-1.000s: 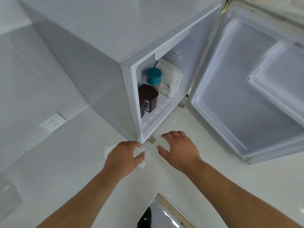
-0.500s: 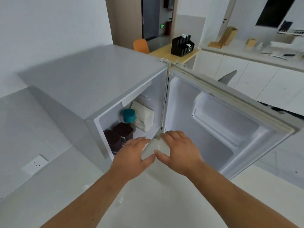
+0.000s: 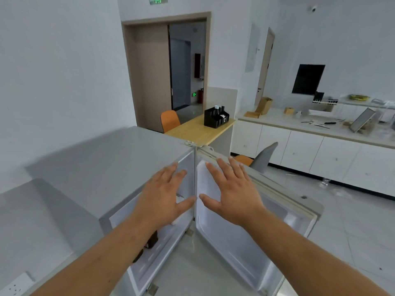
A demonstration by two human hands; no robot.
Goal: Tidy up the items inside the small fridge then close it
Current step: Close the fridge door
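The small grey fridge [image 3: 111,165] stands against the left wall with its door [image 3: 252,242] swung wide open to the right. My left hand [image 3: 164,199] hovers, fingers spread and holding nothing, in front of the open compartment. My right hand [image 3: 233,191], likewise spread and holding nothing, is raised before the door's inner face. A dark brown container [image 3: 152,240] shows on the shelf below my left forearm. The other items inside are hidden behind my left hand and arm.
A wooden table [image 3: 196,130] with a black organiser [image 3: 215,117] and an orange chair [image 3: 170,120] stands behind the fridge. White cabinets [image 3: 310,154] with a cluttered counter run along the right. A grey chair [image 3: 264,157] sits beyond the door. A wall socket [image 3: 15,287] is low left.
The view has tilted up from the floor to the room. Both hands have risen from the floor in front of the fridge to the level of its opening, fingers now spread.
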